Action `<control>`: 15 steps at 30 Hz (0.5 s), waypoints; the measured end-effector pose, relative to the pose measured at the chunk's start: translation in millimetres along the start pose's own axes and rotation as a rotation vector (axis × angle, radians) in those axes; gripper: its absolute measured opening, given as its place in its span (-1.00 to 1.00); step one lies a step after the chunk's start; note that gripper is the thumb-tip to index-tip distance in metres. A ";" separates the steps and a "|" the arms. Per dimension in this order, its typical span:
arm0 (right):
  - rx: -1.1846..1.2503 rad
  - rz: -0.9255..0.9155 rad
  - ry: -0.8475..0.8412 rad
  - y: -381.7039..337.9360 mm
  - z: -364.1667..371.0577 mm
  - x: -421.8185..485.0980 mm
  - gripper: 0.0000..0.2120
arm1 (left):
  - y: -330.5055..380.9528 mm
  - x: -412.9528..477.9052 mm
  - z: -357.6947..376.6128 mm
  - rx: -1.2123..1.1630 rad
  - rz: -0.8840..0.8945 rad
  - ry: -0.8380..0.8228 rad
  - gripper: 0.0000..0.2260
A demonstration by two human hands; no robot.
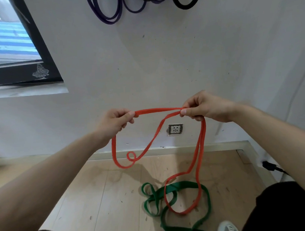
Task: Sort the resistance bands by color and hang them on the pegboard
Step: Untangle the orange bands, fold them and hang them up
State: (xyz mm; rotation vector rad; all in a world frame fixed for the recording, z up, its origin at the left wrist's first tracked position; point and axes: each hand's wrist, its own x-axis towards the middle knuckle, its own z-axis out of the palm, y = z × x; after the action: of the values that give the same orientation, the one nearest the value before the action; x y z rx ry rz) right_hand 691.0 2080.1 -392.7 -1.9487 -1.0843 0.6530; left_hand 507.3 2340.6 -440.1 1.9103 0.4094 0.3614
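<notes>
Hands hold one red band (157, 110) stretched between them: the left hand (115, 121) grips one end, the right hand (204, 108) pinches the other. Its loops droop toward a green band (176, 201) on the wooden floor (99, 199). Purple bands (116, 8) hang on the wall above.

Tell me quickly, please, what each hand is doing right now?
Left hand: grips the red resistance band.
Right hand: pinches the same red band.
</notes>
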 end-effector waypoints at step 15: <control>0.044 -0.016 -0.062 -4.5 2.3 -4.1 -0.87 | 0.0 -4.2 6.1 -0.016 -0.060 -0.118 -0.73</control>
State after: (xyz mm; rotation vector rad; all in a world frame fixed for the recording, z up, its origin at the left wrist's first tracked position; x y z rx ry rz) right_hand 685.3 2078.9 -390.0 -1.8919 -1.1131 0.7272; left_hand 506.2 2333.7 -442.5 1.8891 0.3838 0.2103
